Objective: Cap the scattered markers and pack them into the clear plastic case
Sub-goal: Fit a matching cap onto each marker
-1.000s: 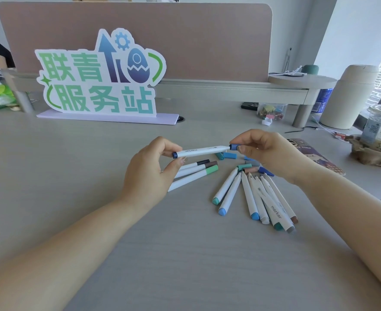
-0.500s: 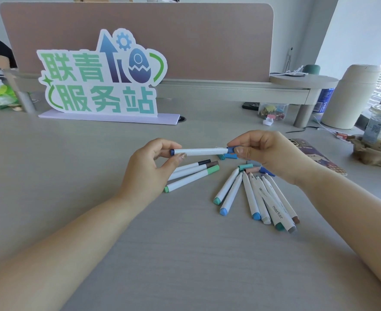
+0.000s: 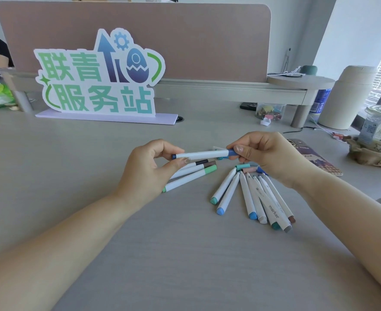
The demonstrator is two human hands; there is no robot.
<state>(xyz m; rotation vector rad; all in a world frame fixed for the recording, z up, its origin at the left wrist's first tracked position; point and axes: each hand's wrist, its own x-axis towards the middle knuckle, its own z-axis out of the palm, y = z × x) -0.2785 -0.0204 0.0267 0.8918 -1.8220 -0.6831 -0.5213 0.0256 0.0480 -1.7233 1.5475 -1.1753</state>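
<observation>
Blue cap [image 3: 231, 153] now sits further onto white marker [image 3: 202, 154] than before, pinched by right hand [image 3: 268, 158]; left hand [image 3: 148, 173] pinches opposite end; marker hangs level above desk [image 3: 185, 254], over loose markers [image 3: 247, 196].

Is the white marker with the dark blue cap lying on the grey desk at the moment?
No, the left hand and right hand hold the white blue-capped marker by its ends above the grey desk.

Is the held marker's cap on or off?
On: the blue cap sits on the marker, no tip showing; the right hand pinches it.
</observation>
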